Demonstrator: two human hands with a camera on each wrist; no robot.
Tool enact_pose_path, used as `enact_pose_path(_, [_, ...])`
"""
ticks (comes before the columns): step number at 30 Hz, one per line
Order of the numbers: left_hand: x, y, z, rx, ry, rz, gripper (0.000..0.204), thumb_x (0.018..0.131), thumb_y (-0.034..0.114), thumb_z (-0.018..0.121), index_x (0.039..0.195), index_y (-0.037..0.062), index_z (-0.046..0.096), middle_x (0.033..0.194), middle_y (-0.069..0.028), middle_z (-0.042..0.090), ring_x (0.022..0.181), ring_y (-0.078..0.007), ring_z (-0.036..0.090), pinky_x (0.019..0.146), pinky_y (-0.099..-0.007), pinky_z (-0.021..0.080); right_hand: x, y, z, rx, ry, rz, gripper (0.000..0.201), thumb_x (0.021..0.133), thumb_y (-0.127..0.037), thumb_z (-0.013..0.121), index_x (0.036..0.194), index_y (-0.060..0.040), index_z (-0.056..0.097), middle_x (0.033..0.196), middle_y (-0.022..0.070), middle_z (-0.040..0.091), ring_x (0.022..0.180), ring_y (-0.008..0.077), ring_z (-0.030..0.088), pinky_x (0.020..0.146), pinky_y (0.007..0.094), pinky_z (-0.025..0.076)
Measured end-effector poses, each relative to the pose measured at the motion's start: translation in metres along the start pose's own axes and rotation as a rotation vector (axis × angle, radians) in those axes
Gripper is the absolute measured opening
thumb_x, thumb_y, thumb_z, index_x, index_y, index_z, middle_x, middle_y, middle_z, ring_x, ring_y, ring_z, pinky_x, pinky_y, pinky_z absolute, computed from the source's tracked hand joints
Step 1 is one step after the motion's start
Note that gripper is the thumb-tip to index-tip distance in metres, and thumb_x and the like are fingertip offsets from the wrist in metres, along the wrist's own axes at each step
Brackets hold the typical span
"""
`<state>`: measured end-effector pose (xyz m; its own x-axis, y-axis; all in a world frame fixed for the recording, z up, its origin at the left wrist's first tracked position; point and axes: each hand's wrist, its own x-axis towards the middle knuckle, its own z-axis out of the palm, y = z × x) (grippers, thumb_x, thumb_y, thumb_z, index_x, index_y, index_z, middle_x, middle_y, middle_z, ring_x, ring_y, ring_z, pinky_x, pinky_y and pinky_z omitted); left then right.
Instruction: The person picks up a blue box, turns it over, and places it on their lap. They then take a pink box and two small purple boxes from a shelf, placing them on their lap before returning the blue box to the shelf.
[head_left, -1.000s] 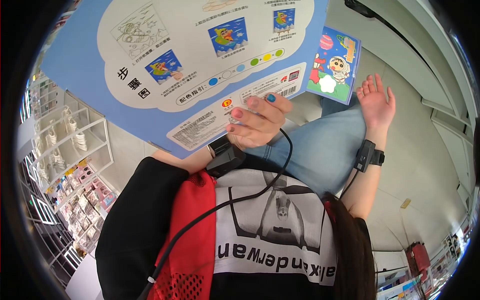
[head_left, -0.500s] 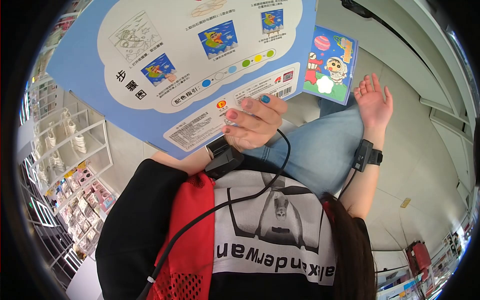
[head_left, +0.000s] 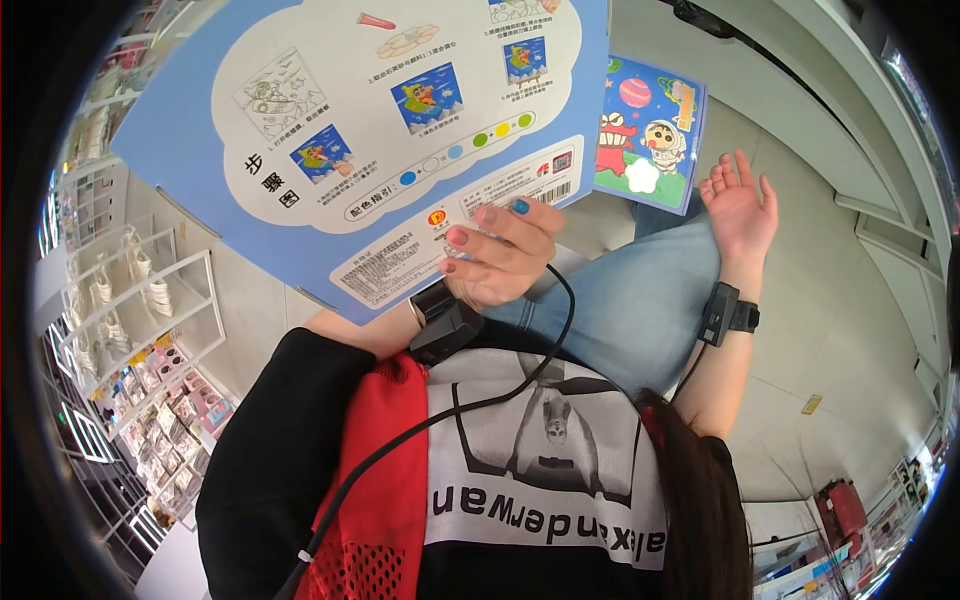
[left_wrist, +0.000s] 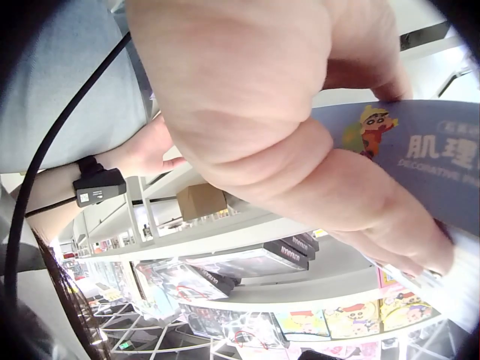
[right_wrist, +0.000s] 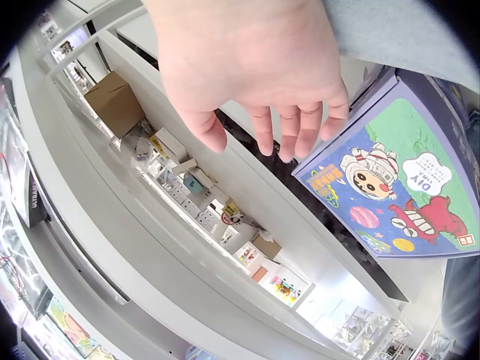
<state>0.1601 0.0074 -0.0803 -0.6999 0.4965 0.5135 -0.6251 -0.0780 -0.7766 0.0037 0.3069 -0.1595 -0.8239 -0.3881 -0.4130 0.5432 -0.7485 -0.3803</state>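
In the head view my left hand [head_left: 505, 255] grips the lower edge of a large blue craft box [head_left: 275, 250], fingers over its printed back. That back carries step pictures, a row of colour dots and a barcode label. The left wrist view shows the thumb and fingers around the box's side [left_wrist: 442, 187], which has a small cartoon figure. My right hand [head_left: 742, 215] holds nothing; its palm faces up and its fingers are loosely extended. Close to those fingertips in the right wrist view is a smaller DIY box [right_wrist: 390, 176] with a cartoon astronaut and a red creature.
White shelving [head_left: 850, 130] runs along the right side. At the left stands a white wire rack [head_left: 190, 290] with small packaged goods. A black cable [head_left: 440, 410] crosses the shirt. In the right wrist view a brown carton [right_wrist: 115, 103] sits by the shelves.
In the head view the large box has shifted slightly downward with my left hand, which is a little further left. The smaller box and my right hand also appear slightly further left.
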Motion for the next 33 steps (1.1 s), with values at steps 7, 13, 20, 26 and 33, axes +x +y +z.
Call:
enact_pose_path(7, [-0.0009, -0.0016, -0.0023, -0.021, 0.012, 0.011, 0.027, 0.098, 0.013, 0.049, 0.114, -0.0084, 0.047, 0.098, -0.0274, 0.067, 0.087, -0.0421, 0.071, 0.069, -0.056, 0.06, 0.0005, -0.0003, 0.0003, -0.014, 0.001, 0.004, 0.053, 0.093, -0.033, 0.05, 0.134, 0.001, 0.044, 0.12, 0.0161, 0.055, 0.107, 0.0262, 0.053, 0.093, 0.0435, 0.042])
enact_pose_path(13, [-0.0002, -0.0013, -0.0009, -0.001, 0.032, 0.019, 0.028, 0.098, 0.015, 0.051, 0.113, -0.0078, 0.047, 0.097, -0.0273, 0.067, 0.088, -0.0418, 0.071, 0.069, -0.0562, 0.06, 0.0007, 0.0001, 0.0003, -0.016, -0.003, 0.004, 0.053, 0.093, -0.033, 0.05, 0.134, 0.0012, 0.044, 0.12, 0.016, 0.055, 0.107, 0.0263, 0.053, 0.093, 0.0434, 0.042])
enact_pose_path(20, [-0.0025, -0.0004, -0.0033, -0.022, 0.024, 0.042, 0.028, 0.098, 0.015, 0.05, 0.114, -0.0083, 0.047, 0.099, -0.0276, 0.067, 0.088, -0.0425, 0.07, 0.07, -0.0581, 0.06, 0.0002, 0.0006, 0.0006, -0.017, 0.002, 0.003, 0.053, 0.094, -0.033, 0.049, 0.133, 0.0014, 0.045, 0.12, 0.0157, 0.054, 0.107, 0.0261, 0.053, 0.093, 0.0434, 0.041])
enact_pose_path(26, [-0.0023, -0.0011, -0.003, 0.006, 0.006, 0.039, 0.03, 0.099, 0.018, 0.049, 0.115, -0.0074, 0.046, 0.103, -0.026, 0.065, 0.091, -0.0413, 0.07, 0.071, -0.0574, 0.06, 0.0016, 0.0001, -0.0012, -0.023, -0.006, 0.012, 0.052, 0.094, -0.033, 0.048, 0.133, 0.0011, 0.046, 0.12, 0.0156, 0.055, 0.107, 0.0256, 0.053, 0.093, 0.0429, 0.042])
enact_pose_path(33, [-0.0014, -0.0033, 0.0004, 0.016, 0.042, 0.085, 0.027, 0.098, 0.015, 0.049, 0.111, -0.0085, 0.048, 0.095, -0.0269, 0.068, 0.086, -0.0414, 0.071, 0.067, -0.0563, 0.06, 0.0013, 0.0002, -0.0011, -0.017, -0.004, 0.014, 0.051, 0.094, -0.034, 0.048, 0.132, 0.001, 0.046, 0.12, 0.0157, 0.055, 0.106, 0.0256, 0.054, 0.092, 0.0428, 0.042])
